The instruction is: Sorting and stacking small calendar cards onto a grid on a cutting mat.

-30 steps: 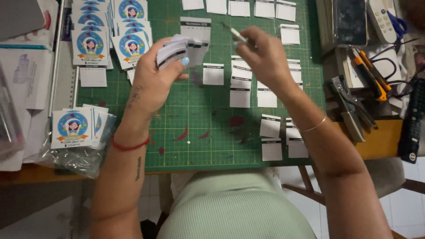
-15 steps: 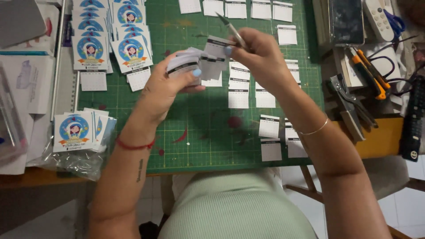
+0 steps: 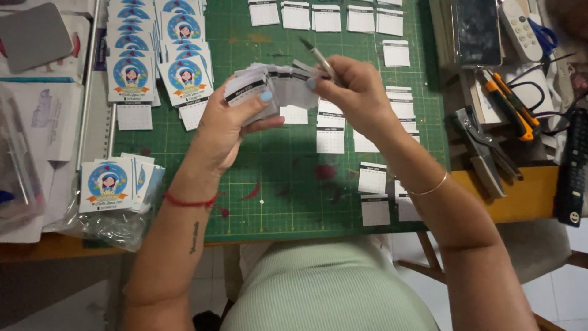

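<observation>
The left hand [image 3: 229, 119] holds a fanned stack of small white paper slips [image 3: 269, 86] above the green cutting mat [image 3: 288, 184], with the thumb pressing on top and the other fingers closed under the stack. The right hand [image 3: 355, 92] meets the stack at its right edge; its thumb and first fingers pinch the end slip, and at the same time they grip a thin pen-like tool [image 3: 318, 56] that points up and to the left. The stack is in the air between the 2 hands, over the upper middle part of the mat. On the mat lie more small slips [image 3: 331, 140] in rows, near the right forearm and along the top edge. At the upper left, round-picture cards [image 3: 184, 76] overlap each other, and another pile of such cards [image 3: 110, 184] rests on a clear plastic bag at the left edge. Cutters with orange handles [image 3: 508, 107] lie to the right, well apart from the hands.
</observation>
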